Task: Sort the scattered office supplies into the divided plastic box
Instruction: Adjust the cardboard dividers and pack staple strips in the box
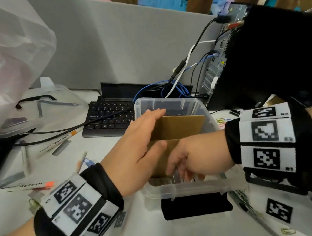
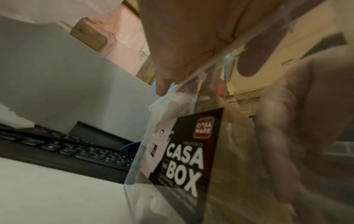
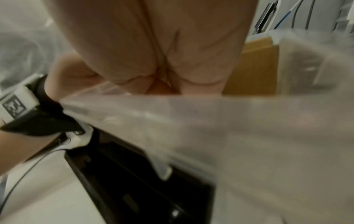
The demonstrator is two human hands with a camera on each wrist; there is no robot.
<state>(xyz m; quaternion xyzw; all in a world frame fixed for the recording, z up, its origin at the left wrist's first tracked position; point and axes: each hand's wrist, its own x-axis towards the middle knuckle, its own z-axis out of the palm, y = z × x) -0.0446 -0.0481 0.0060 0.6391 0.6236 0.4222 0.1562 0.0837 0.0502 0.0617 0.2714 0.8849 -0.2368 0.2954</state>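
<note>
A clear plastic box [image 1: 179, 191] stands mid-table with a brown cardboard divider [image 1: 181, 125] inside. My left hand [image 1: 138, 142] holds the box's left wall, fingers along the rim and thumb on the cardboard. In the left wrist view the palm [image 2: 182, 37] straddles that wall above the "CASA BOX" label [image 2: 184, 163]. My right hand [image 1: 187, 161] reaches down into the near compartment, its curled fingers pinching a silver staple strip [image 1: 177, 176]. More staple strips [image 1: 155, 181] lie on the box floor. The right wrist view shows the hand [image 3: 153, 45] over the blurred box wall [image 3: 229, 121].
Pens [image 1: 61, 140], a loose staple strip [image 1: 61, 148] and a blue clip [image 1: 87, 161] lie left of the box; coloured paper clips [image 1: 223, 121] lie to its right. A black keyboard [image 1: 106, 117] sits behind, a computer tower [image 1: 218, 68] with cables at back right, a plastic bag [image 1: 10, 53] far left.
</note>
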